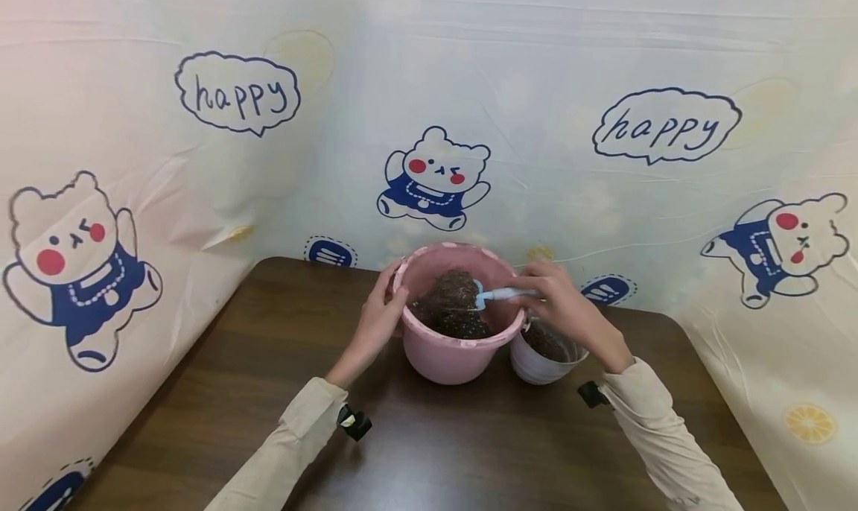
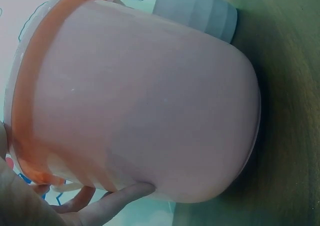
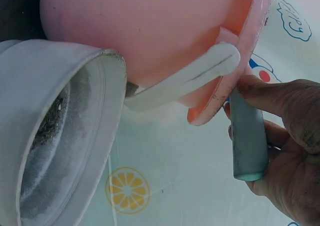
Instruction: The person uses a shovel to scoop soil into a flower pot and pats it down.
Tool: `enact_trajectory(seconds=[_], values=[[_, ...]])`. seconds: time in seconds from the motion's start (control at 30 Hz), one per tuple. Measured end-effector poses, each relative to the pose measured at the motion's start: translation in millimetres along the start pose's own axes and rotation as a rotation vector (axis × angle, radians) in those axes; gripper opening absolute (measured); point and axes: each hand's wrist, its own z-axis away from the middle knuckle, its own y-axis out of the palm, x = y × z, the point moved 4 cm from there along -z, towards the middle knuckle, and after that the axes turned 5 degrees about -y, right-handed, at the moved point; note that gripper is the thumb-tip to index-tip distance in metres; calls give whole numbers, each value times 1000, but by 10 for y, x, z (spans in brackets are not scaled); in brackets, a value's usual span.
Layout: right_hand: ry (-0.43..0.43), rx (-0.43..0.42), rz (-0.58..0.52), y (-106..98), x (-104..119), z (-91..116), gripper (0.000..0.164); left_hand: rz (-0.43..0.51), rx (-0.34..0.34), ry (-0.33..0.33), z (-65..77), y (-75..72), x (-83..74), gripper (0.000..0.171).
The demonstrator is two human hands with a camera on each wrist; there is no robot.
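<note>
Pale cloth printed with winking bears surrounds a dark brown wooden table; taking the head view as a dial centred on the bucket, one bear print sits at 12 o'clock, with "happy" speech bubbles at 10 and 2. At that centre, toward the table's far edge, stands a pink bucket, upright, with a mound of dark soil inside.

From 9 o'clock the left hand holds the bucket, thumb at the rim, fingers somewhat spread against the outer wall. From 3 o'clock the right hand pinches the handle of a light-blue tool between thumb and fingers; its head points toward 9 and meets the soil (whether its tip is buried, I cannot tell).

At 4 o'clock, just beside the bucket, is a white pot that also contains soil. The right wrist view shows the bucket's white carrying handle hanging on that side. Cream sleeves reach in from 5 and 7 o'clock, each with a black device at the wrist.
</note>
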Motion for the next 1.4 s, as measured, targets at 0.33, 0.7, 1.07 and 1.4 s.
enact_trajectory(seconds=[0.33, 0.7, 1.07, 1.4], values=[[92, -13, 71, -70, 72, 94, 35, 0, 14, 5, 12, -1, -6, 64], [46, -134, 100, -152, -2, 224, 31, -7, 31, -2, 0, -10, 14, 63], [-65, -255, 155, -365, -89, 440, 34, 8, 29, -2, 4, -35, 8, 63], [-16, -329, 184, -593, -191, 854, 57, 16, 39, 9, -2, -17, 6, 63]])
